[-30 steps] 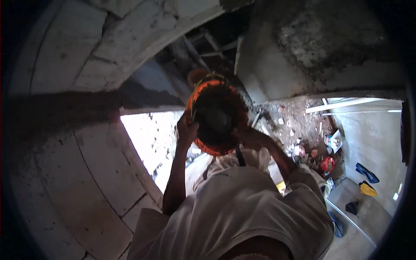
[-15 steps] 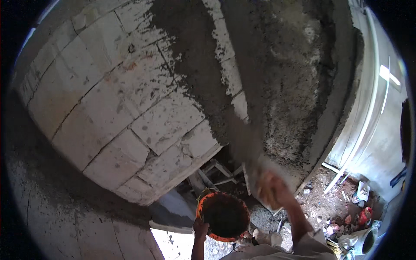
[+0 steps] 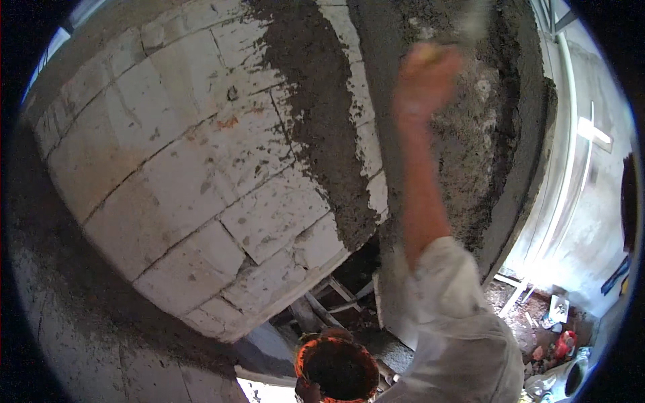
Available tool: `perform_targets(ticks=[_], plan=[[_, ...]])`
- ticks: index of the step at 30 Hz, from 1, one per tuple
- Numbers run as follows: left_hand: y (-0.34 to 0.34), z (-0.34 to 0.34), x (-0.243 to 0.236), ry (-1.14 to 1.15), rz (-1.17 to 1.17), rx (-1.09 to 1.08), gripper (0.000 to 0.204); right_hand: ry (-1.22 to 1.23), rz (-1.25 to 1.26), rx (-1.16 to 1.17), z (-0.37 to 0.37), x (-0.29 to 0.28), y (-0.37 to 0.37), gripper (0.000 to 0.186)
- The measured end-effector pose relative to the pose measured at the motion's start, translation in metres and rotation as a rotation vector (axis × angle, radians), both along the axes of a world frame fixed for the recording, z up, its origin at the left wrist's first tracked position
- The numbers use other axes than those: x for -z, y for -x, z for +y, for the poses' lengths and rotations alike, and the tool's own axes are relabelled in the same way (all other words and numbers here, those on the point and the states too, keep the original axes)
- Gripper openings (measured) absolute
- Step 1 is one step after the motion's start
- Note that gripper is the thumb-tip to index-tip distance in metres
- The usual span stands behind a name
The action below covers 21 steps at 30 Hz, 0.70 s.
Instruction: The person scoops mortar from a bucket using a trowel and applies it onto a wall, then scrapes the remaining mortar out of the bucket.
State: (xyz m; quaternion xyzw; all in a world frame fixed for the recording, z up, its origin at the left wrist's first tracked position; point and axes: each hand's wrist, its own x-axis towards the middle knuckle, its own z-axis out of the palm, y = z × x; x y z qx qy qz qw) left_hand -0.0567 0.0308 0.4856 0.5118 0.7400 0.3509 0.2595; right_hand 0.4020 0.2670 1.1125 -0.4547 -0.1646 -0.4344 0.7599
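Observation:
My right hand (image 3: 426, 77) is raised high against the mortar-coated part of the wall, closed on a trowel (image 3: 475, 19) whose blade is smeared by motion. Behind the arm lies rough dark mortar (image 3: 463, 161). A smoother dark mortar band (image 3: 322, 127) runs down beside it, over pale blocks. Low in the view, my left hand (image 3: 307, 391) grips the left side of an orange bucket (image 3: 373, 368). Its fingers are only partly visible. Dark mortar (image 3: 336, 366) sits inside the bucket.
Bare pale blocks (image 3: 175, 174) fill the wall's left side. Wooden boards (image 3: 322, 312) stand in a dark gap below its lower edge. At the right are a white pipe (image 3: 568, 148), rubble with a red wrapper (image 3: 566, 344), and a pale cylindrical container (image 3: 571, 379).
My right hand has swept upward with the trowel, from beside the wall's lower edge to high on the rough mortar. The bucket and left hand sit lower in the view.

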Motion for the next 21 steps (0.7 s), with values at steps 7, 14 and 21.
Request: perform_targets(ticks=[7,14,21], plan=[[-0.002,-0.045,-0.013,0.228,-0.159,0.116,0.058,0.583,-0.767,-1.812,-0.082,0.167,0.338,0.045],[-0.016,-0.059,-0.056,0.022,-0.168,-0.158,0.026,0.974,-1.151,-1.335,-0.147,0.362,0.168,0.033],[-0.061,-0.012,-0.146,0.408,-0.003,-0.08,0.043,2.091,-1.087,-1.174,-0.223,0.53,0.092,0.019]])
